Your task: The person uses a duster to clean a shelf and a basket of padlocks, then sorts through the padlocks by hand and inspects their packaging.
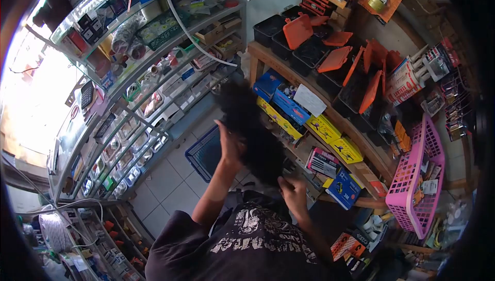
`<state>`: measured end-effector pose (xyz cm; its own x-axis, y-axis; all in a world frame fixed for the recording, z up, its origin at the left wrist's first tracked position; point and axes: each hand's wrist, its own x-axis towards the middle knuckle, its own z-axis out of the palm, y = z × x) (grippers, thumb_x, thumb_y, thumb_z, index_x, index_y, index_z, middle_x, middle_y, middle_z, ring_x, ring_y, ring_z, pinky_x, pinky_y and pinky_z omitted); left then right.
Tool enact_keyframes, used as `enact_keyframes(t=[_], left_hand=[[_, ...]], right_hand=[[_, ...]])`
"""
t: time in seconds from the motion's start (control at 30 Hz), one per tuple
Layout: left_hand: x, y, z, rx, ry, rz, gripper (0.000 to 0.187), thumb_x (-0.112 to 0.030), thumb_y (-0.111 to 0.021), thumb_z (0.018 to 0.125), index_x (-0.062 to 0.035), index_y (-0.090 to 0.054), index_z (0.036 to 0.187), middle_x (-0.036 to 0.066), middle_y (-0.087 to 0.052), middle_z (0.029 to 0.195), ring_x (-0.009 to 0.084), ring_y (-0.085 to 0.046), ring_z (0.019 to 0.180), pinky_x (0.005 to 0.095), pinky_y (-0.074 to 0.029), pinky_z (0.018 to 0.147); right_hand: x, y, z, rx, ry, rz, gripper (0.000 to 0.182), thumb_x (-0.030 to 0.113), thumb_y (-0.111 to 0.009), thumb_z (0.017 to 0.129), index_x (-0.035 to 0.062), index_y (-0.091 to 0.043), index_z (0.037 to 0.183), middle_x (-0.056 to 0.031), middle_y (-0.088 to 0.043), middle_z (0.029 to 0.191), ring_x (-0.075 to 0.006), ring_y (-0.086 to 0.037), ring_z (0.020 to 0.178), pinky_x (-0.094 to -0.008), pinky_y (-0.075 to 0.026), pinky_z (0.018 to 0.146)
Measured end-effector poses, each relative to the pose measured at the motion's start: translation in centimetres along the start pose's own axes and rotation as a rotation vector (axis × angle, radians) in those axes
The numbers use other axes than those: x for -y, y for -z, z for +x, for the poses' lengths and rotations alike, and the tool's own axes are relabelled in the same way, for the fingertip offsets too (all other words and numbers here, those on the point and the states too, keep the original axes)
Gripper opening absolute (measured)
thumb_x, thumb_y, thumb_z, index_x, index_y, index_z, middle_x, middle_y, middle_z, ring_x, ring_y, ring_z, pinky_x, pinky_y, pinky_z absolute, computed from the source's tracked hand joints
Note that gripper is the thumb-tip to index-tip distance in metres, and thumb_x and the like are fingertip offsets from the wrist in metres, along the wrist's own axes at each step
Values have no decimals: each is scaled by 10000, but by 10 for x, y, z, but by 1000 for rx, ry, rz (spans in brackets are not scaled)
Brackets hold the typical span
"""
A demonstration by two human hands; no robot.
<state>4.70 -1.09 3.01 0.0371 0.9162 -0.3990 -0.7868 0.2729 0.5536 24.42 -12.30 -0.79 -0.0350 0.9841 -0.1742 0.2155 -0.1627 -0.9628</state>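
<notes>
A long, fluffy black feather duster (pixel 252 131) stretches diagonally in front of my chest, a little blurred. My left hand (pixel 231 146) grips its left side with the thumb pointing up, while the other fingers are mostly lost in the dark fluff. At the duster's lower right end, my right hand (pixel 293 192) is closed around it; the handle itself is hidden. Below and left of the duster, a blue plastic basket (pixel 200 154) rests on the tiled floor.
Black bins with orange lids (pixel 335 59) line the wooden shelf at right, above yellow boxes (pixel 330 131). A pink basket (pixel 410 193) stands at far right. Left is a glass counter with metal rails (pixel 118 126). A white cable (pixel 178 18) hangs at the top.
</notes>
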Motion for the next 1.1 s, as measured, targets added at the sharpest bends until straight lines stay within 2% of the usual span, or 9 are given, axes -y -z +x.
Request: enact_keyframes(t=[0.03,0.13,0.37,0.47,0.57,0.63,0.83,1.07,1.1], left_hand=[[-9,-9,-1,241,-160,-219,671,-649,-284,960,-89,-547,1222,116,-615,1151,236,-616,1039,388,-505,914],[-24,18,18,342,-240,-160,569,-552,-339,987,-72,-541,1216,137,-606,1150,258,-614,1030,407,-501,907],[0,32,16,367,-224,-62,680,-588,-342,967,-5,-488,1286,182,-588,1158,381,-582,1081,506,-463,954],[-36,32,13,494,-184,-388,796,-680,-348,920,5,-475,1305,173,-594,1137,386,-582,1086,498,-458,962],[-48,36,6,341,-180,-334,882,-742,-329,883,6,-460,1331,178,-594,1125,385,-580,1087,499,-446,979],[-39,33,4,428,-7,-277,856,-722,-319,902,4,-462,1332,182,-597,1125,378,-580,1092,502,-440,987],[-9,32,1,450,302,-204,793,-675,-368,921,0,-480,1323,188,-620,1052,355,-601,1024,507,-441,981],[-3,47,8,455,348,-376,825,-696,-414,892,10,-478,1314,205,-610,1164,370,-594,1062,540,-440,974],[6,40,6,645,434,-452,816,-687,-410,900,8,-471,1323,203,-590,1213,370,-578,1107,532,-428,994]], right_hand=[[-5,-2,-6,-2,4,1,306,130,-615,935,-39,-534,693,-19,-388,538,-71,-364,538,-316,-309,503],[-22,-3,-26,50,150,-118,207,96,-637,914,-57,-610,779,-32,-438,559,-73,-361,561,-320,-326,501],[-19,-3,-16,94,39,-19,206,101,-632,920,-64,-622,797,-25,-414,559,-77,-330,555,-321,-306,498],[-32,10,-28,56,135,-127,211,103,-633,922,-65,-620,795,-26,-418,557,-73,-330,556,-319,-307,497],[-36,32,-33,120,52,-66,193,102,-645,913,-66,-635,819,-17,-407,557,-72,-330,569,-320,-312,500],[-33,41,-20,6,146,-111,173,118,-669,892,-52,-667,860,-31,-461,563,-73,-376,569,-314,-346,514],[5,71,-1,189,56,-273,202,165,-699,863,-34,-692,892,-68,-607,634,-82,-504,598,-299,-414,558],[5,68,-1,220,66,-271,221,186,-695,873,-33,-690,898,-81,-601,644,-101,-519,619,-314,-427,582],[13,62,0,221,151,-309,224,189,-690,878,-34,-689,899,-83,-609,658,-99,-521,632,-310,-428,592]])
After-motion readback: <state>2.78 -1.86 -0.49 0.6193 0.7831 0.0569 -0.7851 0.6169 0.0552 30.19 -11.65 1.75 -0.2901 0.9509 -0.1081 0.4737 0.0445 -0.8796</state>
